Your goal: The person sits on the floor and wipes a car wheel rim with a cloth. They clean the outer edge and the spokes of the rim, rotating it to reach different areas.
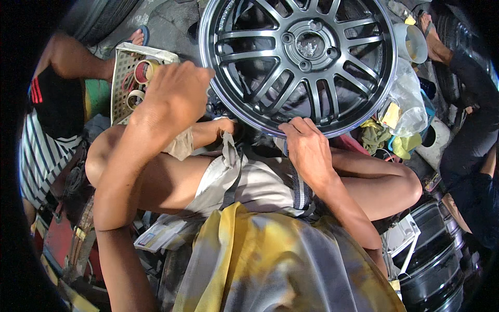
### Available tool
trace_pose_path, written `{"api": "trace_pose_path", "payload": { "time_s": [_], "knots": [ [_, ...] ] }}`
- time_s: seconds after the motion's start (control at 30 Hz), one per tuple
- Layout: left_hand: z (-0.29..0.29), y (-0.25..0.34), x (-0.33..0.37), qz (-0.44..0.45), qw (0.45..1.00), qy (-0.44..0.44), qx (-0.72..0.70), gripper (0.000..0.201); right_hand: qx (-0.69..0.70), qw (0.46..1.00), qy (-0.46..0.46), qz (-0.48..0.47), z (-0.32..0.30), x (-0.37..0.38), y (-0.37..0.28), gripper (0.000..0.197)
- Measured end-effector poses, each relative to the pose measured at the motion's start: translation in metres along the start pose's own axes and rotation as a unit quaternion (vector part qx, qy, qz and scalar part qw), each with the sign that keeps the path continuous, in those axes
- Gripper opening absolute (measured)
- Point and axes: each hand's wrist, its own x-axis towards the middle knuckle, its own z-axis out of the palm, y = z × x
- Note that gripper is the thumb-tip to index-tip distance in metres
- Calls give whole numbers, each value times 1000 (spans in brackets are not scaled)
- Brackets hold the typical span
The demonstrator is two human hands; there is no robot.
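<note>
Hands apart, my right hand [309, 151] curled on the near edge of the wheel [318, 62], left hand [175, 99] fisted by its left side (can't tell if gripping), so past my lap [265, 179] it could tip if my right slackens.

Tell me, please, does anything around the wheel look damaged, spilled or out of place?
The wheel shows no clear damage, and no spill is visible. Only the clutter to its right looks untidy: a crumpled olive-green cloth and a translucent plastic bag lie bunched among other things.
</note>
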Motion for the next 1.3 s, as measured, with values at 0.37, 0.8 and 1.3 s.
{"api": "trace_pose_path", "payload": {
  "time_s": [0.37,0.8,1.3],
  "knots": [
    [-9,-45,-31,17,982,183,-33,39,-26,999,21,-34,2,-2,0,26],
    [0,-30,5,-60,996,44,-55,37,43,981,138,-128,32,22,-10,20],
    [102,-14,43,-149,914,-34,-375,64,-211,964,126,-99,-168,38,165,16]
  ]
}}
